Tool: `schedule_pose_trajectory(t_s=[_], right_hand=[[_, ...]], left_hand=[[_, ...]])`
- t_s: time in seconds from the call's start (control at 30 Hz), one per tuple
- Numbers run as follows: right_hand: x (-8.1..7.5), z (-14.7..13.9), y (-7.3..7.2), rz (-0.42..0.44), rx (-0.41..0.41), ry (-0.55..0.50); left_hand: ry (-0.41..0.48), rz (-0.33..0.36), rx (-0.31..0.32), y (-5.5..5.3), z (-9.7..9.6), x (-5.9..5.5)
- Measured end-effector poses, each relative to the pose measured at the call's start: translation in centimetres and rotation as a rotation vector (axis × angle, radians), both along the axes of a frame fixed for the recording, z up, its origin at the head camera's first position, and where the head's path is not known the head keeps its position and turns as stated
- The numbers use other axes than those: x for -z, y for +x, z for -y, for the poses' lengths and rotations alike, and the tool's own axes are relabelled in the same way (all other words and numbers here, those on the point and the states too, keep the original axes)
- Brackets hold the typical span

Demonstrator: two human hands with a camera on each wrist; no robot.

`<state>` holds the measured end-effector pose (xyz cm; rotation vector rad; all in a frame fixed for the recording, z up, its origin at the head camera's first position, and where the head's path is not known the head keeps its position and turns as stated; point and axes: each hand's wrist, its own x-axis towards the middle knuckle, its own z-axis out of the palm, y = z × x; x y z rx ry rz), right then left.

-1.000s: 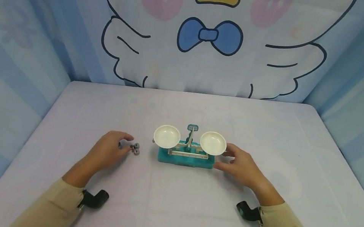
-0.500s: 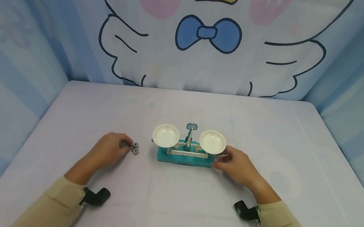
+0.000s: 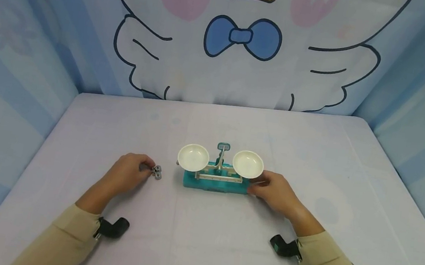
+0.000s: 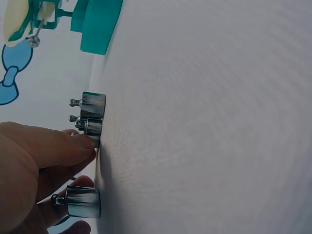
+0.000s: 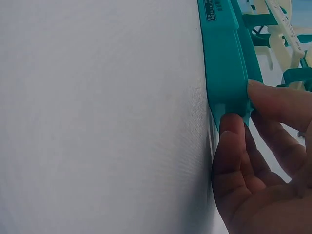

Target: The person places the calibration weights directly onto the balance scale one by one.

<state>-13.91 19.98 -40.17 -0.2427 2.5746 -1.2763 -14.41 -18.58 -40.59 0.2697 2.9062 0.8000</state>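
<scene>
A teal balance scale [image 3: 215, 185] with two cream pans stands at the table's middle. My right hand [image 3: 278, 195] grips the right end of its base; in the right wrist view the thumb [image 5: 273, 100] lies on the base's top edge and a fingertip presses its end face. To the left of the scale, my left hand [image 3: 128, 173] pinches a small metal weight [image 4: 96, 142] between thumb and forefinger. Several shiny knobbed weights [image 4: 93, 105] stand right beside it, and a larger weight [image 4: 84, 201] stands near the lower fingers, hidden by the hand in the head view.
Both pans, the left pan [image 3: 193, 157] and the right pan [image 3: 247, 164], hold nothing. A pale cloth covers the table [image 3: 198, 238]. Printed curtains [image 3: 239, 82] hang along its back and both sides. A black wrist camera [image 3: 113, 228] juts from each sleeve.
My left thumb and forefinger have come together on a small weight. The fingers of my right hand have drawn in against the scale's base. The head view has shifted slightly.
</scene>
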Motion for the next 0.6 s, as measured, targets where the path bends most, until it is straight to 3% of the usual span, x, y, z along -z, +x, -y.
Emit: schedule_pose_trajectory(t_s=[0.33, 0.6], right_hand=[[0.1, 0.25, 0.06, 0.063, 0.045, -0.072], [-0.01, 0.25, -0.02, 0.096, 0.055, -0.071]], left_hand=[[0.009, 0.022, -0.014, 0.09, -0.18, -0.11], [0.013, 0.023, -0.019, 0.0, -0.18, -0.09]])
